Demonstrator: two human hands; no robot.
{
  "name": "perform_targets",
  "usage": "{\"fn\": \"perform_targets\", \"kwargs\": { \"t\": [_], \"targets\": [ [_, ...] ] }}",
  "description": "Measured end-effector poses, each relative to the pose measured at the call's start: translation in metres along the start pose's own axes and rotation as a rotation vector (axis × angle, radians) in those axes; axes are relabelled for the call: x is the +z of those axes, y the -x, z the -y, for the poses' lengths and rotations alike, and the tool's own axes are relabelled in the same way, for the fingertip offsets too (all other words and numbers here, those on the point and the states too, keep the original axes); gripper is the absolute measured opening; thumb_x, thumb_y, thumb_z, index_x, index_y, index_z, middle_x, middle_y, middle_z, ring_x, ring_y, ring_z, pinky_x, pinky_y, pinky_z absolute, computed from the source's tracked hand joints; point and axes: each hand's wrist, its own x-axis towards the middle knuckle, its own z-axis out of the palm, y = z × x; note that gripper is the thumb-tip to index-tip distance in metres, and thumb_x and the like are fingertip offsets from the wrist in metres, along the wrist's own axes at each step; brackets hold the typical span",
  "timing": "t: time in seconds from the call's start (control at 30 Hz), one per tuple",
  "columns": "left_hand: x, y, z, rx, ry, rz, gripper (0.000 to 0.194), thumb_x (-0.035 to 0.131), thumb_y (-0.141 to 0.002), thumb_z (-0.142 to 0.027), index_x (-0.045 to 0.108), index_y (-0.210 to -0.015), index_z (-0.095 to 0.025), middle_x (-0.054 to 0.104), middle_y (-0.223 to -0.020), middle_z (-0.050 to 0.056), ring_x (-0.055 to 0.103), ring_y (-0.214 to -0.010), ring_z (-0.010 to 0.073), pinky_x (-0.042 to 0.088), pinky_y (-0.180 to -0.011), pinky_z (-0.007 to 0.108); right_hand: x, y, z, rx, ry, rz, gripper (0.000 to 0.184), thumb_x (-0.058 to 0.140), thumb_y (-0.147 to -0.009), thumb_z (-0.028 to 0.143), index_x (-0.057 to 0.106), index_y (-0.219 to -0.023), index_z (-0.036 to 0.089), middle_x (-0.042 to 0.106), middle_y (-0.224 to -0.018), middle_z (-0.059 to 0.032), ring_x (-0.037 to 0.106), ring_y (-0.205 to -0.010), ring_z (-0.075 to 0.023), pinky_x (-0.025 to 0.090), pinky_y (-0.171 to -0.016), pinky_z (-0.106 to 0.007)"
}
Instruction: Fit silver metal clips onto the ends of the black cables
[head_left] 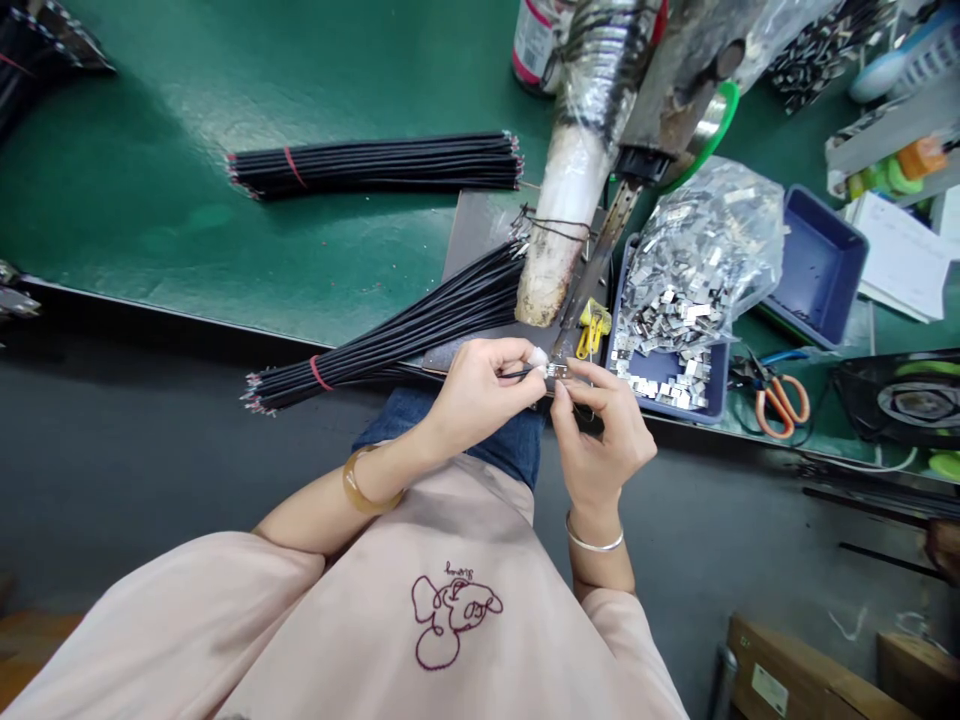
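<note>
My left hand is closed in a pinch on the end of a thin black wire, close to the front edge of the green table. My right hand is closed too, pinching a small silver metal clip right against that wire end. Both hands meet just below the wrapped nozzle of a tool. A bundle of black wires tied with a red band lies slanted to the left of my left hand, hanging over the table edge.
A second black wire bundle lies farther back. A blue tray holds several metal clips under a plastic bag. An empty blue bin, orange scissors and a yellow clip sit at the right.
</note>
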Motion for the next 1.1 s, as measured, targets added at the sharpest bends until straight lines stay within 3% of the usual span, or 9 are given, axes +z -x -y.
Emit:
{"fn": "perform_targets", "kwargs": {
  "t": [0.1, 0.2, 0.3, 0.4, 0.47, 0.53, 0.67, 0.8, 1.1],
  "targets": [
    [-0.004, 0.0, 0.001, -0.017, 0.074, 0.045, 0.015, 0.06, -0.08, -0.02, 0.059, -0.067, -0.013, 0.029, -0.055, -0.007, 0.022, -0.053, 0.0052, 0.017, -0.049, 0.021, 0.0, -0.001, -0.002, -0.045, 0.034, 0.022, 0.015, 0.067, -0.089, 0.011, 0.062, -0.097, 0.023, 0.078, -0.107, -0.0047, 0.076, -0.098, -0.0164, 0.061, -0.083, -0.027],
    [-0.012, -0.001, -0.001, -0.062, 0.178, 0.204, 0.021, 0.06, -0.084, -0.025, 0.057, -0.066, -0.013, 0.031, -0.056, -0.007, 0.025, -0.052, 0.0053, 0.019, -0.049, 0.021, -0.002, 0.0, -0.006, -0.135, 0.047, 0.084, 0.017, 0.064, -0.091, 0.009, 0.059, -0.101, 0.022, 0.077, -0.111, -0.0082, 0.075, -0.1, -0.0159, 0.059, -0.082, -0.024],
    [-0.02, 0.002, -0.006, -0.077, 0.176, 0.331, 0.02, 0.061, -0.087, -0.028, 0.061, -0.074, -0.013, 0.038, -0.057, -0.006, 0.031, -0.053, 0.006, 0.025, -0.05, 0.021, -0.002, 0.002, -0.007, -0.135, -0.039, 0.067, 0.016, 0.063, -0.092, 0.01, 0.058, -0.1, 0.022, 0.077, -0.101, -0.0051, 0.075, -0.093, -0.0144, 0.059, -0.08, -0.024],
    [-0.024, 0.007, -0.01, 0.04, 0.024, 0.279, 0.011, 0.063, -0.085, -0.022, 0.065, -0.079, -0.012, 0.051, -0.063, -0.003, 0.041, -0.058, 0.0074, 0.034, -0.056, 0.021, -0.001, 0.002, -0.007, 0.117, -0.211, 0.027, 0.008, 0.064, -0.093, 0.019, 0.057, -0.096, 0.023, 0.071, -0.086, 0.0017, 0.073, -0.076, -0.0119, 0.059, -0.07, -0.023],
    [-0.025, 0.009, -0.009, 0.121, -0.071, 0.261, 0.012, 0.061, -0.086, -0.019, 0.066, -0.078, -0.012, 0.058, -0.065, -0.001, 0.046, -0.061, 0.0082, 0.036, -0.059, 0.021, -0.002, 0.001, -0.007, 0.321, -0.336, 0.117, 0.007, 0.063, -0.095, 0.026, 0.057, -0.092, 0.023, 0.065, -0.074, 0.0058, 0.069, -0.061, -0.0098, 0.056, -0.058, -0.02],
    [-0.026, 0.011, -0.007, 0.133, -0.071, 0.291, 0.02, 0.058, -0.089, -0.019, 0.065, -0.072, -0.012, 0.061, -0.062, -0.001, 0.048, -0.058, 0.008, 0.036, -0.058, 0.021, -0.005, 0.0, -0.005, 0.409, -0.365, 0.19, 0.009, 0.062, -0.096, 0.029, 0.059, -0.09, 0.023, 0.062, -0.068, 0.0075, 0.064, -0.052, -0.0086, 0.052, -0.051, -0.019],
    [-0.026, 0.01, -0.003, 0.058, 0.04, 0.31, 0.031, 0.056, -0.091, -0.024, 0.061, -0.063, -0.012, 0.057, -0.055, -0.001, 0.045, -0.052, 0.0071, 0.035, -0.053, 0.021, -0.015, 0.001, 0.001, 0.191, -0.082, 0.051, 0.007, 0.065, -0.094, 0.024, 0.069, -0.099, 0.025, 0.063, -0.065, 0.0072, 0.056, -0.047, -0.0061, 0.044, -0.048, -0.02],
    [-0.025, 0.01, -0.001, 0.054, 0.08, 0.313, 0.028, 0.055, -0.092, -0.024, 0.063, -0.068, -0.012, 0.057, -0.056, 0.0, 0.047, -0.053, 0.0077, 0.036, -0.054, 0.021, -0.015, 0.002, 0.006, -0.049, 0.102, 0.148, 0.015, 0.071, -0.09, 0.02, 0.069, -0.104, 0.023, 0.055, -0.054, 0.0097, 0.048, -0.044, -0.0054, 0.039, -0.05, -0.021],
    [-0.027, 0.008, 0.003, 0.004, 0.156, 0.374, 0.031, 0.054, -0.093, -0.025, 0.057, -0.065, -0.013, 0.055, -0.054, -0.001, 0.045, -0.05, 0.0063, 0.037, -0.054, 0.02, -0.01, 0.003, 0.0, -0.153, 0.144, 0.2, 0.011, 0.068, -0.092, 0.017, 0.066, -0.102, 0.02, 0.068, -0.067, 0.0048, 0.052, -0.05, -0.0064, 0.04, -0.056, -0.022]
  ]
}}
